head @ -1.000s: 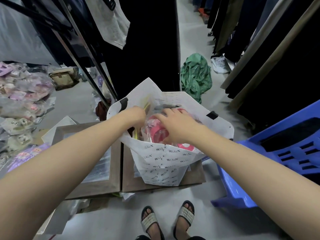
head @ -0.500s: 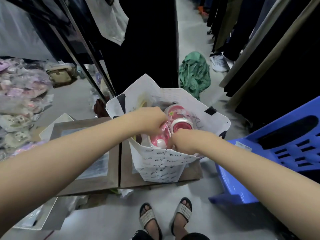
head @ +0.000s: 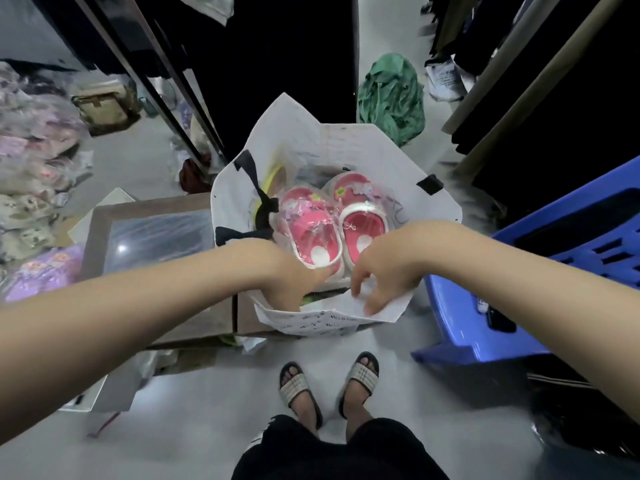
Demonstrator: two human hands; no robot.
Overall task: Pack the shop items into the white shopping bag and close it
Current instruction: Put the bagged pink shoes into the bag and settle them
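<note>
The white shopping bag (head: 346,143) stands open on a cardboard box in front of me, its black handles (head: 263,206) hanging at the rim. A pair of pink children's shoes (head: 311,230) in clear plastic wrap lies on top inside it, with other wrapped items half hidden underneath. My left hand (head: 298,282) reaches over the bag's near rim, and its fingers are tucked down by the heel of the left shoe, out of sight. My right hand (head: 381,275) rests on the near flap of the bag with its fingers spread, holding nothing.
An open cardboard box (head: 100,233) with plastic-wrapped contents sits left of the bag. Piles of bagged goods (head: 34,168) lie further left. A blue plastic chair (head: 571,244) stands at the right. A green cloth (head: 391,98) lies on the floor behind. Dark garments hang on both sides.
Both hands have drawn back from the pink shoes toward the bag's near rim. The shoes now lie uncovered in the bag, and the right hand has opened.
</note>
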